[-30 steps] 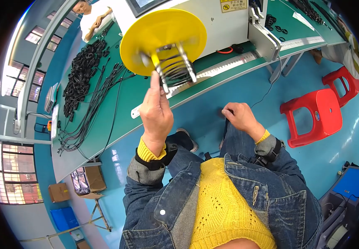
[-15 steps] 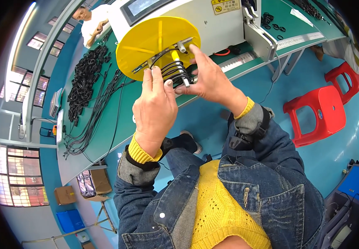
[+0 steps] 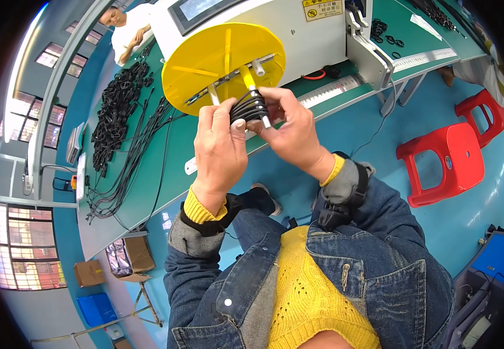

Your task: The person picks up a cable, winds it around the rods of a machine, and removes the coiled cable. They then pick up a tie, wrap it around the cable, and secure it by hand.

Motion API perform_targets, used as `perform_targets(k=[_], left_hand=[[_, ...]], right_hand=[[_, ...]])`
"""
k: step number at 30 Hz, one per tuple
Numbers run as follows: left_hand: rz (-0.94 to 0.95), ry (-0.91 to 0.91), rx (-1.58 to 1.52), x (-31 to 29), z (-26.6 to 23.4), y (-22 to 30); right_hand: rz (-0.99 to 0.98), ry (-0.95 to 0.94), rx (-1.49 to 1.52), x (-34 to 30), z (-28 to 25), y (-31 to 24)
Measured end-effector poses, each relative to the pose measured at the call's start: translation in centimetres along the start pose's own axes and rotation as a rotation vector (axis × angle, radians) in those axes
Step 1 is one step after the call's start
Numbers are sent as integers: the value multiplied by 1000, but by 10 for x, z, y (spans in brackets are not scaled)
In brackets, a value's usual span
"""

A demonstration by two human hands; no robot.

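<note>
A coil of black cable (image 3: 249, 109) sits around the pegs that stick out from a yellow disc (image 3: 197, 61) on a white winding machine (image 3: 298, 35). My left hand (image 3: 222, 145) grips the coil's left side, thumb and fingers pressed on the loops. On the right side, my right hand (image 3: 296, 125) pinches the same coil between thumb and fingers, close to the tip of the middle peg (image 3: 266, 121). The coil lies near the outer ends of the pegs, apart from the disc face. Parts of the loops are hidden behind my fingers.
Bundled black cables (image 3: 115, 110) are heaped on the green table (image 3: 167, 145), with long loose cables (image 3: 130, 168) beside them. A ruler strip (image 3: 333, 90) runs along the table edge. Red stools (image 3: 447, 157) stand at right. A person in white (image 3: 128, 32) is across the table.
Both hands have drawn the coil outward along the pegs, away from the yellow disc. My right hand's fingers have closed in on the loops.
</note>
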State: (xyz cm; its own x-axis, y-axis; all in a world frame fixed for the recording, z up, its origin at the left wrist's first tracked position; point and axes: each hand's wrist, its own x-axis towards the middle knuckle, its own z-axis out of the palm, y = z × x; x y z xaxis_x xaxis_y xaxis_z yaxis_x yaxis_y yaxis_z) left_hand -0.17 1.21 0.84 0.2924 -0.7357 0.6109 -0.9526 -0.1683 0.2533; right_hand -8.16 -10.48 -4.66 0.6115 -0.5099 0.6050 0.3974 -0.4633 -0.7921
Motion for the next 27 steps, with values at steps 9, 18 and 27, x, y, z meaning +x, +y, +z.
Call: perform_targets(k=[9,18,27], left_hand=[[81,27,136,6,-3,8],[57,-91,66,2,-8,18],[-332,-392,-92,-82,19,50]], right_hand=[[-226,93,-357,8,3,-8],[31,-2,-417,0,-1,-23],[108,-366,-536,-77,-22,7]])
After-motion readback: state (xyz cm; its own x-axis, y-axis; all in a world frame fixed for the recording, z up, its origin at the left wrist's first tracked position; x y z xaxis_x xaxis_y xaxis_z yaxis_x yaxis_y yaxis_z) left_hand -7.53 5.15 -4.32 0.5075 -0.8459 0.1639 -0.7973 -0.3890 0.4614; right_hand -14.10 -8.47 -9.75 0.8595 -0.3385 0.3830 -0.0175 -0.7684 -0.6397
